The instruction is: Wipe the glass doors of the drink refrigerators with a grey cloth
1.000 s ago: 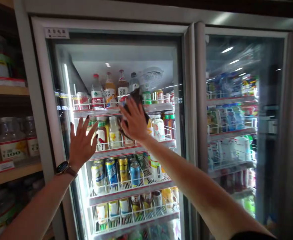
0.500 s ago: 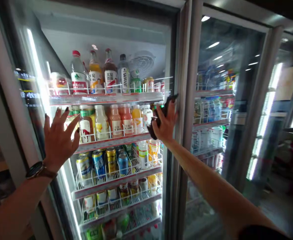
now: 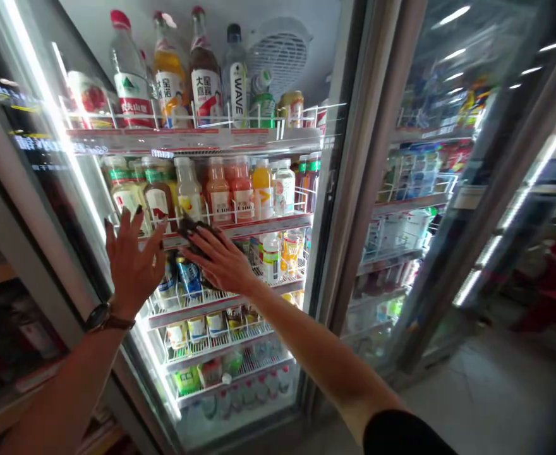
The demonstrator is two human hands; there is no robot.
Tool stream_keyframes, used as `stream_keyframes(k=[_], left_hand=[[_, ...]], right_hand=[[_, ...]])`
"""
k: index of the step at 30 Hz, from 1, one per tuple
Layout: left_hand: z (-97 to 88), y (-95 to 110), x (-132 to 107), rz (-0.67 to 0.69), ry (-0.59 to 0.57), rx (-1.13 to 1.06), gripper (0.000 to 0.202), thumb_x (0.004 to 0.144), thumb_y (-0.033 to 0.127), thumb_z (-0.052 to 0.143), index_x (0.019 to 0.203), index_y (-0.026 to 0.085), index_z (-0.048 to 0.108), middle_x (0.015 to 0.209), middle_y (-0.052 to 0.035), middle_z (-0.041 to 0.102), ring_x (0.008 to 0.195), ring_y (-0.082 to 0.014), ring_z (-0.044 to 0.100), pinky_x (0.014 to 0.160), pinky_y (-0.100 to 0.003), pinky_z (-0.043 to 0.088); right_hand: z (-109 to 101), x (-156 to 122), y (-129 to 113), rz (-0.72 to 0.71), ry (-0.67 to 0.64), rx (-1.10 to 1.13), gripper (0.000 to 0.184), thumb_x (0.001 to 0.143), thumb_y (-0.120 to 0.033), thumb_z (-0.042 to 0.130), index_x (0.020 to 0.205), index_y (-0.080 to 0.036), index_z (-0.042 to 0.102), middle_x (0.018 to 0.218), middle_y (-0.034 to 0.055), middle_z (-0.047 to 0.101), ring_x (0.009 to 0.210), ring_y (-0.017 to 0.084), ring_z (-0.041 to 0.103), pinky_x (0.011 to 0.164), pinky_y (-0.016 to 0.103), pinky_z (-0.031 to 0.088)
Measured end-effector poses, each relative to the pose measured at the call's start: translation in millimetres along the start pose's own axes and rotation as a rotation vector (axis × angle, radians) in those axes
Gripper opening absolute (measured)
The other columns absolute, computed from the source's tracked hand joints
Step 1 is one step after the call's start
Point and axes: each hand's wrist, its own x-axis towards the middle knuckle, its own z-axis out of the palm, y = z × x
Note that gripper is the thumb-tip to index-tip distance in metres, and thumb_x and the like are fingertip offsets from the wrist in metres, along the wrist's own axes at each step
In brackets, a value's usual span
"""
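Cloth (image 3: 195, 235), dark, crumpled, under right hand (image 3: 221, 262), against fridge door glass (image 3: 328, 189).

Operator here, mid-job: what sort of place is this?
Most likely a convenience store or small grocery: a row of glass-door coolers, wire racks packed with bottled drinks and canned drinks, and shelf fronts with red-edged label strips.

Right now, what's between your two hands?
In the head view, a drink can shows through the fridge's glass door, between your left hand and the dark cloth under your right hand.
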Motion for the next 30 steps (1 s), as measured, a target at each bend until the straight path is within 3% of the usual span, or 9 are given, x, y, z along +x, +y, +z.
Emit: stream_keyframes(k=[2,5,8,13,18,20,22,24,30], left_hand=[[6.2,14,-22,-0.018,-0.004,-0.012,0.065,0.098,0.021,0.061,0.158,0.033,0.044,0.175,-0.0036,0.024,0.163,-0.0316,0.021,0.134,-0.061,0.016],[15.5,28,-44,-0.057,0.011,-0.058,0.074,0.094,0.021,0.065,0.161,0.039,0.039,0.176,-0.0029,0.02,0.163,-0.0335,0.017,0.133,-0.064,0.013],[21.2,33,-53,-0.089,-0.006,-0.053,0.08,0.092,0.022,0.067,0.161,0.045,0.035,0.177,-0.0001,0.017,0.163,-0.0349,0.017,0.132,-0.067,0.013],[23.3,31,-54,-0.067,0.018,0.022,0.082,0.092,0.023,0.067,0.163,0.045,0.031,0.176,-0.0005,0.022,0.162,-0.0345,0.024,0.131,-0.067,0.02],[23.4,32,-54,-0.092,0.047,0.025,0.08,0.091,0.024,0.067,0.161,0.043,0.035,0.173,-0.0019,0.031,0.16,-0.033,0.029,0.131,-0.065,0.023],[23.2,33,-54,-0.089,0.06,-0.023,0.075,0.092,0.023,0.066,0.16,0.04,0.039,0.172,-0.0029,0.033,0.161,-0.0317,0.027,0.132,-0.064,0.021],[22.9,33,-55,-0.087,0.057,-0.041,0.072,0.092,0.024,0.066,0.158,0.039,0.041,0.171,-0.0035,0.033,0.161,-0.0316,0.027,0.132,-0.065,0.02],[22.7,33,-55,-0.089,0.051,-0.001,0.073,0.093,0.025,0.066,0.159,0.04,0.039,0.171,-0.0028,0.034,0.16,-0.032,0.029,0.131,-0.065,0.023],[22.5,34,-53,-0.053,0.089,0.053,0.078,0.091,0.023,0.066,0.161,0.038,0.036,0.17,-0.0035,0.036,0.158,-0.0319,0.034,0.129,-0.062,0.029]], right_hand=[[-5,-22,37,0.11,0.107,-0.013,0.063,0.102,-0.027,0.046,0.164,-0.031,0.035,0.173,0.0033,0.032,0.165,0.025,0.016,0.134,0.054,0.02],[-17,-35,93,0.54,0.351,-0.069,0.06,0.101,-0.024,0.039,0.161,-0.029,0.04,0.172,0.0068,0.034,0.164,0.03,0.02,0.131,0.063,0.022],[-22,-19,111,0.885,0.536,-0.113,0.061,0.102,-0.026,0.03,0.162,-0.021,0.039,0.171,0.0131,0.033,0.163,0.033,0.023,0.129,0.066,0.022],[6,-4,36,0.748,0.477,-0.041,0.066,0.102,-0.027,0.035,0.168,-0.028,0.026,0.173,0.0101,0.03,0.163,0.034,0.023,0.127,0.067,0.029],[68,-97,-73,0.494,0.304,0.097,0.078,0.096,-0.025,0.048,0.169,-0.036,0.02,0.166,0.0078,0.046,0.157,0.036,0.036,0.126,0.064,0.033],[85,-133,-98,0.474,0.286,0.121,0.077,0.095,-0.023,0.048,0.168,-0.035,0.025,0.162,0.0081,0.051,0.155,0.035,0.041,0.127,0.062,0.033],[86,-139,-98,0.485,0.283,0.113,0.077,0.095,-0.022,0.047,0.167,-0.035,0.026,0.162,0.0083,0.051,0.155,0.034,0.04,0.128,0.063,0.031],[70,-109,-72,0.494,0.298,0.083,0.078,0.096,-0.021,0.047,0.168,-0.036,0.021,0.166,0.0079,0.046,0.158,0.034,0.035,0.129,0.065,0.028],[-19,66,40,0.624,0.313,-0.038,0.07,0.104,-0.022,0.031,0.17,-0.028,0.012,0.176,0.0051,0.021,0.166,0.031,0.009,0.131,0.068,0.015]])
